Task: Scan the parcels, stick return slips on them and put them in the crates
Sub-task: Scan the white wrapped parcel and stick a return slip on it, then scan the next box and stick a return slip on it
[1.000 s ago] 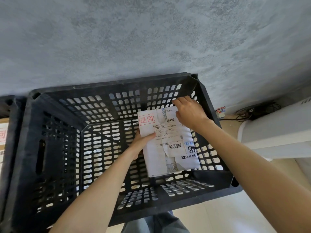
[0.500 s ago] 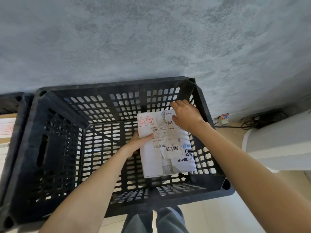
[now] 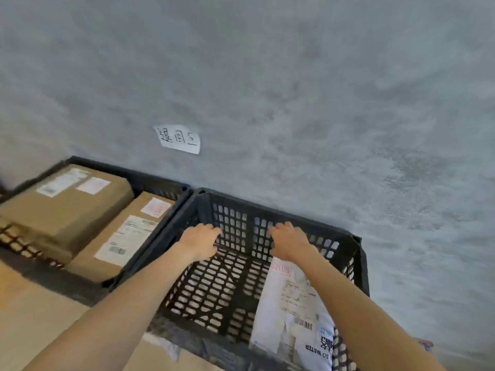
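Where the view begins, at the near edge, a white parcel (image 3: 292,317) lies flat on the floor of a black crate (image 3: 359,253), against its right wall, label up, with a barcode and a red-printed slip (image 3: 280,269) at its far end. The right forearm crosses above it. Both hands hang inside the crate, clear of the parcel and holding nothing: the left hand (image 3: 201,241) has its fingers loosely bent toward the far wall, and the right hand (image 3: 289,241) is likewise relaxed, knuckles up, just past the parcel's far edge. The two hands are apart, with the crate's lattice wall showing between them. To the left, touching this crate, a second crate (image 3: 160,183) holds two brown boxes (image 3: 67,207) side by side, each with a label and a pale slip on top. Behind both crates rises a grey wall (image 3: 294,89) with a white handwritten note (image 3: 178,139) stuck on it above the seam between the crates.
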Demonstrator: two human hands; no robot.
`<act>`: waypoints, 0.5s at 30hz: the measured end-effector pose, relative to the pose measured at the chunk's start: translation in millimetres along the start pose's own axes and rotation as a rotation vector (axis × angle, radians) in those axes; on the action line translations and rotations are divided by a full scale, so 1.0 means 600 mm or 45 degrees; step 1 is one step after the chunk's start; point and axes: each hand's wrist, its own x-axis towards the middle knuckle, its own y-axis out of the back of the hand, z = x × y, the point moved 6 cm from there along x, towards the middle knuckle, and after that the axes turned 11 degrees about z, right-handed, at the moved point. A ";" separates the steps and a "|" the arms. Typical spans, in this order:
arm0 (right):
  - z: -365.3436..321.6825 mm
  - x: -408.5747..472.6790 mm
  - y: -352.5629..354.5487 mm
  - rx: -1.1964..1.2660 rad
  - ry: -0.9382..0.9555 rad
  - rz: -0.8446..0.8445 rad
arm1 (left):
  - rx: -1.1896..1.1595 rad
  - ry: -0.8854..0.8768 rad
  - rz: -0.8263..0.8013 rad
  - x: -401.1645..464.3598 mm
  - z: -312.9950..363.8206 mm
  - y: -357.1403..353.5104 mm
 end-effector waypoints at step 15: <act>-0.743 0.053 0.298 -0.035 0.740 0.450 | 0.130 0.771 0.413 -0.523 -0.562 0.267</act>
